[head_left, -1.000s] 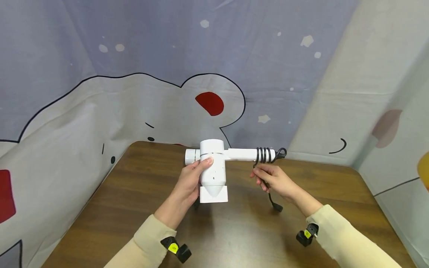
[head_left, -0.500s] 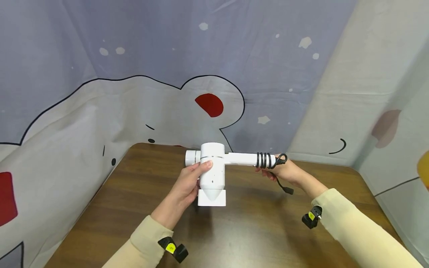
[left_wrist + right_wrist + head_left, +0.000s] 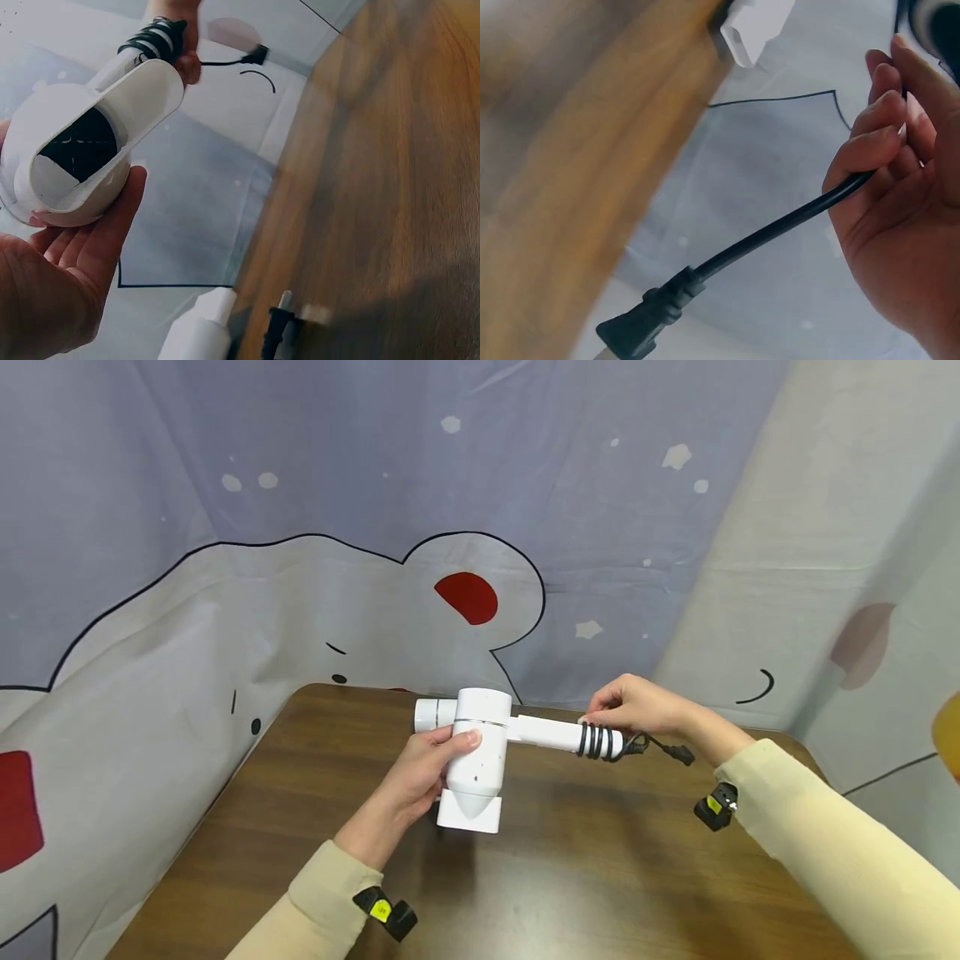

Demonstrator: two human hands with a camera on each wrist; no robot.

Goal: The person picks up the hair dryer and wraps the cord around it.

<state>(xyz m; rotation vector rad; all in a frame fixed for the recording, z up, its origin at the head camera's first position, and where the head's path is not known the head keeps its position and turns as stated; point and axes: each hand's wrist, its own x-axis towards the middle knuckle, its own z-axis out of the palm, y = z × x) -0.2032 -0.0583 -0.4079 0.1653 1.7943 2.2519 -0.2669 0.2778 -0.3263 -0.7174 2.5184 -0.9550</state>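
Observation:
A white hair dryer point(image 3: 480, 768) is held up above the table, its nozzle point(image 3: 470, 812) pointing down and its handle point(image 3: 551, 732) out to the right. My left hand point(image 3: 420, 772) grips the dryer's body, thumb across the front. Its black power cord point(image 3: 596, 741) is wound several times round the handle end. My right hand point(image 3: 637, 703) pinches the cord just behind the handle, fingers curled. In the right wrist view, the loose cord end leaves that hand and ends in a black plug point(image 3: 652, 315). The left wrist view looks into the nozzle's slot point(image 3: 79, 146).
A separate white object with a cylindrical end point(image 3: 431, 714) lies on the table behind the dryer, mostly hidden. Near it, a black plug point(image 3: 277, 326) shows in the left wrist view. A patterned curtain point(image 3: 337, 610) hangs along the back of the brown wooden table point(image 3: 540, 877).
My right hand has carried the cord under the handle and up behind it, and the plug has swung up to the right. The handle now tilts slightly down; my left hand keeps its grip.

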